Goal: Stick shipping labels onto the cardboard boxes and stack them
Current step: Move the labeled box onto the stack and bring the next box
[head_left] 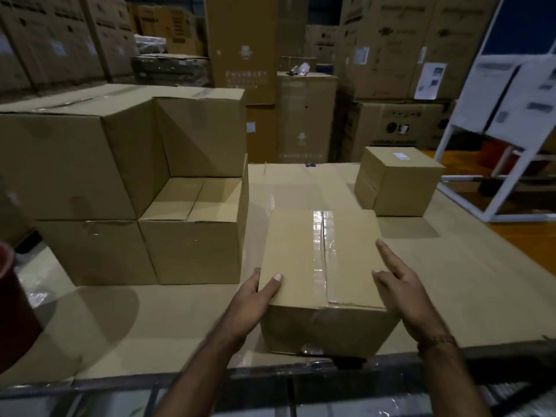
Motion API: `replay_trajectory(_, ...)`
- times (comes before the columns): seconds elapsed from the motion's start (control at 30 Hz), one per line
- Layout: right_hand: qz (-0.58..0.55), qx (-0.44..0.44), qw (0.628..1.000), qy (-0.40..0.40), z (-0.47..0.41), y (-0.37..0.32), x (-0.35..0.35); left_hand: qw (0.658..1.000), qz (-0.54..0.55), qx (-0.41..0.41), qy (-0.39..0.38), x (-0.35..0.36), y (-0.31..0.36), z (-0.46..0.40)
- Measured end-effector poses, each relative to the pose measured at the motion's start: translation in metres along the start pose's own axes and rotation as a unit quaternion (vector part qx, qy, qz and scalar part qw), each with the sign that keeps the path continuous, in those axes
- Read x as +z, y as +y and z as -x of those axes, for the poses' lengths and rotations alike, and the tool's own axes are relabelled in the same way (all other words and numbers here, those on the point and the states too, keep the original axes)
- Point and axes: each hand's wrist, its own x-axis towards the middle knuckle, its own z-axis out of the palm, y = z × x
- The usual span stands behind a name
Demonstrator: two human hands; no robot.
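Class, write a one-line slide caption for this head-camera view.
Left hand grips a taped cardboard box; open right hand rests at its side.

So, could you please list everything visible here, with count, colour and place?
taped box: one, brown, front centre of the table, no label visible on top
labelled box: one, brown, white label on top, far right of the table
stacked boxes: several, brown, left part of the table
table: one, covered with brown cardboard
warehouse cartons: many, brown, background
white frame: one, right side
red object: one, left edge, unclear
left hand: grips the taped box's left near corner
right hand: fingers straight, at the box's right edge
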Motion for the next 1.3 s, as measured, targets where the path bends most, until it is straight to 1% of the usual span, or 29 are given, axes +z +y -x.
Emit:
replay_trajectory(0.1, -0.025, -0.024, 0.999, 0.005, 0.025, -0.027, 0.012, 1.000, 0.010, 0.014, -0.004, -0.026, 0.010, 0.022)
replay_trajectory(0.23, -0.019, -0.077, 0.997, 0.022, 0.054, -0.077, 0.031, 0.997, 0.014, 0.069, -0.010, -0.060, 0.036, 0.052)
replay_trajectory(0.4, -0.079, -0.131, 0.985, 0.075, 0.082, -0.128, 0.053, 0.990, -0.018, 0.141, -0.008, -0.099, 0.075, 0.080)
replay_trajectory(0.57, -0.100, -0.178, 0.976, 0.081, 0.085, -0.169, 0.075, 0.979, -0.045, 0.198, 0.011, -0.131, 0.120, 0.095)
replay_trajectory(0.73, -0.064, -0.240, 0.968, 0.044, 0.066, -0.194, 0.106, 0.973, -0.042, 0.222, 0.041, -0.167, 0.155, 0.090)
replay_trajectory(0.83, -0.045, -0.271, 0.961, 0.015, 0.051, -0.204, 0.126, 0.975, -0.046, 0.212, 0.055, -0.191, 0.172, 0.082)
replay_trajectory(1.0, -0.021, -0.296, 0.955, -0.030, 0.012, -0.219, 0.154, 0.977, -0.046, 0.194, 0.069, -0.224, 0.193, 0.057)
replay_trajectory(1.1, -0.025, -0.314, 0.949, -0.020, -0.016, -0.230, 0.168, 0.974, -0.034, 0.210, 0.076, -0.233, 0.203, 0.041)
replay_trajectory(1.23, -0.036, -0.319, 0.947, 0.031, -0.052, -0.243, 0.182, 0.963, -0.030, 0.257, 0.081, -0.243, 0.212, 0.018)
replay_trajectory(1.3, -0.054, -0.322, 0.944, 0.047, -0.073, -0.245, 0.188, 0.957, -0.049, 0.264, 0.110, -0.250, 0.212, 0.000)
